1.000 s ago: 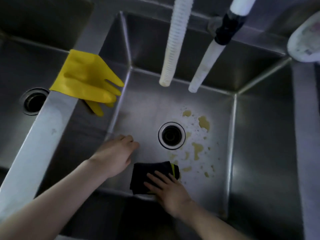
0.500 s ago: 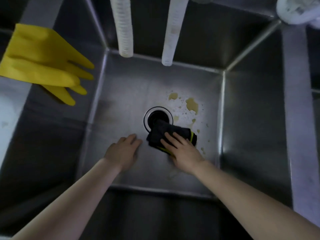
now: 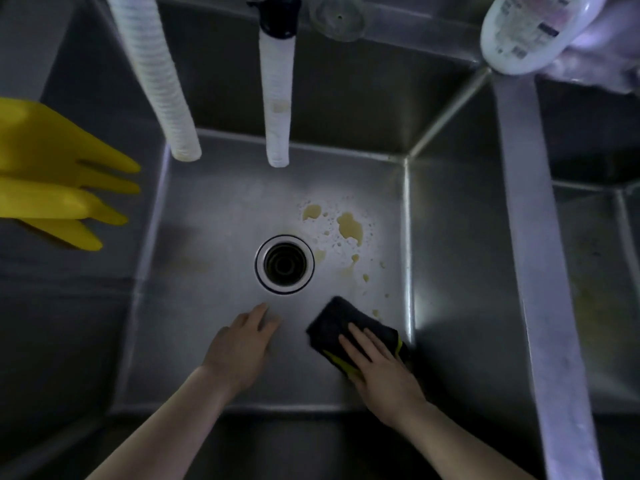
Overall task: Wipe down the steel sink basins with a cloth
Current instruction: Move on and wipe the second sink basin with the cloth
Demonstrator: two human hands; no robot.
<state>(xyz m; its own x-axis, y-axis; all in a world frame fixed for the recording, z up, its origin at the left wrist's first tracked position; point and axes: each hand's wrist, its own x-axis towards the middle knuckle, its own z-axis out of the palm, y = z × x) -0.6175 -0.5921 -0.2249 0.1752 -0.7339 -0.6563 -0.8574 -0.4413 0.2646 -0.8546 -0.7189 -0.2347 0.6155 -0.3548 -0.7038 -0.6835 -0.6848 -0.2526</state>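
Observation:
I look down into the middle steel basin (image 3: 214,216) with its round drain (image 3: 284,264). Yellowish stains and droplets (image 3: 349,227) lie on the floor to the right of the drain. My right hand (image 3: 375,367) presses flat on a dark cloth with a yellow edge (image 3: 341,323), near the basin's front right corner. My left hand (image 3: 242,344) rests flat on the basin floor just in front of the drain, holding nothing.
A yellow rubber glove (image 3: 52,174) hangs over the left divider. Two white hoses (image 3: 157,81) (image 3: 278,105) hang down at the back. A white bottle (image 3: 530,29) lies at the upper right. Another basin (image 3: 595,271) lies beyond the right divider (image 3: 540,271).
My right hand slid the cloth from the drain's edge back and right toward the front right corner. The left hand stayed in front of the drain. The view shifted.

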